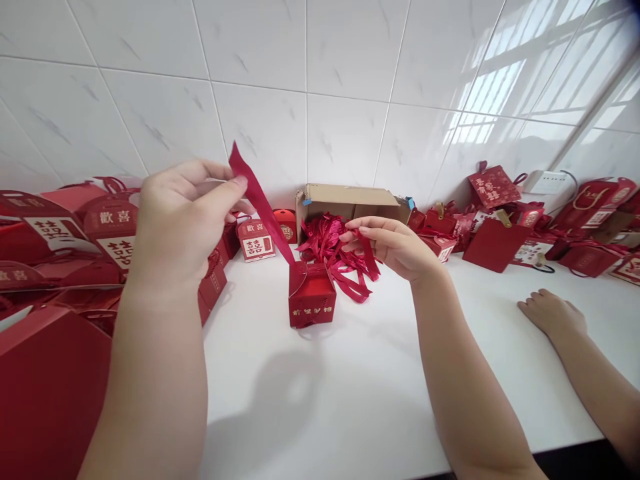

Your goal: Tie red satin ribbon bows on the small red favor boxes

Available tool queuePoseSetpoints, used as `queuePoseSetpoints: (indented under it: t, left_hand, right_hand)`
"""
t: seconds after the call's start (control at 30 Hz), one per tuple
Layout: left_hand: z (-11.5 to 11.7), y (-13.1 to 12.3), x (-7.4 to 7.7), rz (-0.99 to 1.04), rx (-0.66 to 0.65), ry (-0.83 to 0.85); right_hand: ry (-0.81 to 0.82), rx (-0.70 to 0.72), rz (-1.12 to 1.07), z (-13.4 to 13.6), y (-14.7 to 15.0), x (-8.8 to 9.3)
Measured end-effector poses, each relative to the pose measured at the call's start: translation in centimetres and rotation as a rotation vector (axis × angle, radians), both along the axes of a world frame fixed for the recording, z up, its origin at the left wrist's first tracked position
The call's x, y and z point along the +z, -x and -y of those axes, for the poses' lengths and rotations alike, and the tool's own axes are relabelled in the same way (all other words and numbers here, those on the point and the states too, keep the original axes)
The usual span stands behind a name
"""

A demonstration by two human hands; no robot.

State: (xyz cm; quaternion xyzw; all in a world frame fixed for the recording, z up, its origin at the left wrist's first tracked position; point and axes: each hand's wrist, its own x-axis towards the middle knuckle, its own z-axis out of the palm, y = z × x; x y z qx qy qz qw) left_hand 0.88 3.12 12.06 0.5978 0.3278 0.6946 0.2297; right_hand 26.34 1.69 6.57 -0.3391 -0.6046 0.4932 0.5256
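Note:
My left hand [187, 210] is raised at the left, thumb and fingers pinching the end of a dark red ribbon [265, 210]. That ribbon slants down, taut, to the top of a small red gift box [313, 300] with gold characters on its front. The box stands upright on the white table [350, 393]. To the right of the box, my right hand [400, 248] pinches a red ribbon length [369, 257] that hangs below the fingers. Whether both lengths are one ribbon, I cannot tell. Neither hand touches the box.
Behind the box, loose red ribbons [330, 240] spill from an open cardboard box [350, 195] against the tiled wall. Red gift boxes [117, 233] crowd the left; more red boxes [495, 243] line the back right. Another person's hand [553, 313] rests on the table at right.

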Motion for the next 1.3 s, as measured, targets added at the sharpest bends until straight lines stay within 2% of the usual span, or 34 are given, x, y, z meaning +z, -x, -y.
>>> queuePoseSetpoints:
  t: [0.1,0.17,0.3,0.4,0.47,0.57,0.73,0.83,1.03,1.3]
  left_hand:
    - [-0.9,-0.3,-0.4,-0.021,-0.023,0.079]
    - [-1.5,-0.5,-0.7,-0.02,-0.049,0.128]
    - [-1.9,-0.7,-0.8,0.078,-0.035,0.1]
    - [-1.4,-0.8,-0.5,0.135,-0.019,0.03]
    - [-1.0,-0.8,-0.2,0.145,-0.012,0.005]
    - [-0.4,-0.9,-0.1,0.145,-0.035,-0.016]
    - [0.5,-1.0,-0.1,0.128,-0.163,-0.091]
    - [1.4,-1.1,0.0,0.118,-0.244,-0.11]
    - [3.1,-1.4,0.3,0.084,-0.356,-0.083]
    - [2.8,-2.0,-0.3,0.051,-0.464,-0.084]
  right_hand:
    - [-0.054,0.067,-0.097,-0.3,-0.2,-0.3]
    - [-0.122,0.049,-0.136,-0.5,-0.2,-0.6]
    - [-0.195,-0.124,-0.115,-0.7,0.2,-0.8]
    - [-0.211,-0.26,-0.128,-0.6,0.6,-0.5]
    - [-0.213,-0.303,-0.172,-0.3,0.7,-0.1]
    - [-0.229,-0.259,-0.207,0.3,0.4,0.4]
    - [-0.329,-0.051,-0.067,1.2,-0.1,0.5]
    - [-0.383,0.013,-0.056,1.5,0.0,0.4]
    - [-0.422,-0.076,-0.125,2.2,0.5,0.9]
    - [-0.443,-0.158,-0.095,3.4,1.1,2.0]
